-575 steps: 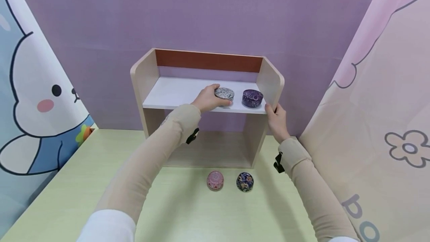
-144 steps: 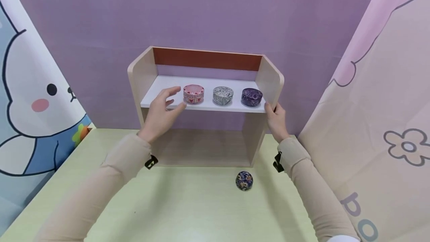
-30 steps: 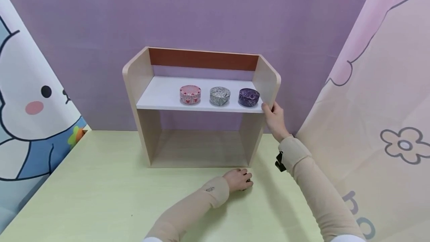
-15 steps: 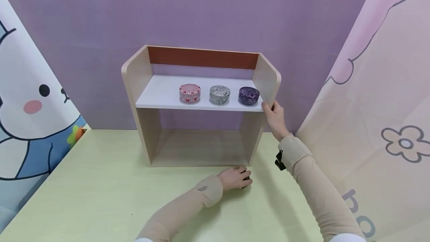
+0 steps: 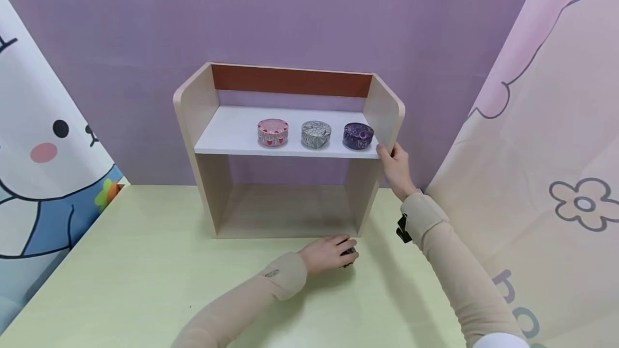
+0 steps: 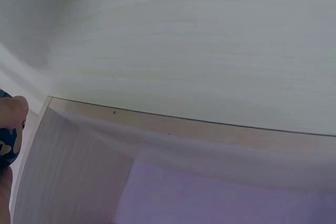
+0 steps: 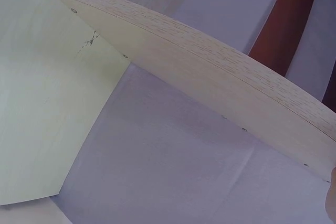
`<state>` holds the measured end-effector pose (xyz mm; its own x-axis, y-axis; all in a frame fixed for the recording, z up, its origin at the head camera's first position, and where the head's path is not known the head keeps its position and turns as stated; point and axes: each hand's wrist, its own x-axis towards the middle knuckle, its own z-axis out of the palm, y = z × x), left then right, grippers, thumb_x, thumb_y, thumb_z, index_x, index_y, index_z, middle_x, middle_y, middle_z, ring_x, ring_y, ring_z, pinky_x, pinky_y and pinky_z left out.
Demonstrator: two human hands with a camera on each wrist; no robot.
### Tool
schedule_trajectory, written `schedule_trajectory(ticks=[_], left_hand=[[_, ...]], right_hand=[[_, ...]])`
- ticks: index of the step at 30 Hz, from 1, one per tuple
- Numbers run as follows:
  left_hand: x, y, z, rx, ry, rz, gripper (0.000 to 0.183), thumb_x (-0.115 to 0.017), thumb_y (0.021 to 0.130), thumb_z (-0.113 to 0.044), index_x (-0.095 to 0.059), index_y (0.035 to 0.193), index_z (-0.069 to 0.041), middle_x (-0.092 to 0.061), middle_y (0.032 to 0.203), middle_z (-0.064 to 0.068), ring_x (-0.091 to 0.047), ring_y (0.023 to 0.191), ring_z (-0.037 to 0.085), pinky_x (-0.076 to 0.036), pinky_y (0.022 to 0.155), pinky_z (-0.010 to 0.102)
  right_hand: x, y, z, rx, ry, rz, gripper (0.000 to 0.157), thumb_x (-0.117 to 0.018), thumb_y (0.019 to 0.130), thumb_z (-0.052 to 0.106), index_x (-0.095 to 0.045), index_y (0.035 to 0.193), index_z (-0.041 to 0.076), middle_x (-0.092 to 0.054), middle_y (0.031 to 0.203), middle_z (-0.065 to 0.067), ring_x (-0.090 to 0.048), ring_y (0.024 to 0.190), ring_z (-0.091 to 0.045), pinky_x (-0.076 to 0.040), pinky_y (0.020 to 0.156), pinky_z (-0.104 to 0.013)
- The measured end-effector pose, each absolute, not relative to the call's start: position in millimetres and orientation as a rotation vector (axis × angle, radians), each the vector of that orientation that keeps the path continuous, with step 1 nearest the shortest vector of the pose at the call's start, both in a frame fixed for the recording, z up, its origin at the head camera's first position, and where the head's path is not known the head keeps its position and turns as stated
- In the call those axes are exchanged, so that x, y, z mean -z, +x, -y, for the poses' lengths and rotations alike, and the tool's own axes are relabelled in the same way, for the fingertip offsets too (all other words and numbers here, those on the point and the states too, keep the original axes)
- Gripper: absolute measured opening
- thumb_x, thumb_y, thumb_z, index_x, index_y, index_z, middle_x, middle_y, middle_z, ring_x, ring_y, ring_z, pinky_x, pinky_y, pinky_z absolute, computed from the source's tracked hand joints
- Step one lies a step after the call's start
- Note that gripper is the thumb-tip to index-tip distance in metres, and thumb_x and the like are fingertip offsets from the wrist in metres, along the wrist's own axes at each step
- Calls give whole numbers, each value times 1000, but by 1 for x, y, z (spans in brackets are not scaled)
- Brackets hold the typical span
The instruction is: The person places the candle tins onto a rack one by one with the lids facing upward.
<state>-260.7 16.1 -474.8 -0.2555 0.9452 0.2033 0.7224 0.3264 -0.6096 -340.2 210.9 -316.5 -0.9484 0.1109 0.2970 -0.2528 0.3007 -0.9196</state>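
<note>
In the head view my left hand (image 5: 329,254) grips a small round tin (image 5: 347,254), dark with a colourful pattern, low in front of the shelf unit's bottom board. The fingers cover most of it; the left wrist view shows part of the dark blue tin (image 6: 6,149) at its left edge. On the white upper shelf (image 5: 232,133) stand a pink tin (image 5: 273,133), a black-and-white tin (image 5: 316,135) and a purple tin (image 5: 358,136), spaced in a row. My right hand (image 5: 396,172) holds the unit's right side panel (image 5: 387,109) at the shelf's front corner.
The wooden shelf unit (image 5: 193,117) stands at the back of a pale green table (image 5: 121,262), before a purple backdrop (image 5: 290,15). Its lower compartment (image 5: 290,211) opens forward. Printed curtains with a cartoon rabbit (image 5: 29,122) and a flower (image 5: 585,204) flank the table.
Since the oldest frame, the pink tin has gone from table to shelf, and the left hand has released the black-and-white tin there. Lately it grasped the dark tin and shifted slightly left. Right hand stays.
</note>
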Motion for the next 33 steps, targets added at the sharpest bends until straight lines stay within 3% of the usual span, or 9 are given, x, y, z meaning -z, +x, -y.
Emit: schedule_trajectory(ticks=[6,13,19,33], left_hand=[[468,-255,-4,-414,-1458,2036,44,-65,85,-21,-48,125,-22,-50,130,4,-50,118,18,-46,94,21],[459,-252,7,-177,-1454,2144,58,-72,77,-8,-46,128,-16,-47,131,6,-45,121,20,-42,99,24],[451,-247,17,84,-1408,2230,66,-66,71,8,-45,131,-13,-44,135,9,-43,125,22,-39,103,27],[442,-230,25,736,-1155,2338,63,-76,72,-5,-47,127,-11,-46,132,7,-53,115,23,-49,93,32]], right_hand=[[317,-340,-212,-1691,120,2265,44,-44,94,29,-46,129,1,-51,128,-17,-48,109,-21,-40,96,-34],[319,-341,-213,-1681,115,2263,44,-44,94,29,-46,129,1,-52,127,-17,-47,107,-20,-39,95,-32],[320,-340,-213,-1687,120,2262,45,-44,94,29,-46,129,1,-52,127,-17,-48,107,-20,-39,95,-32],[317,-340,-210,-1696,119,2250,43,-45,94,28,-47,129,2,-52,126,-16,-48,108,-20,-40,96,-34]])
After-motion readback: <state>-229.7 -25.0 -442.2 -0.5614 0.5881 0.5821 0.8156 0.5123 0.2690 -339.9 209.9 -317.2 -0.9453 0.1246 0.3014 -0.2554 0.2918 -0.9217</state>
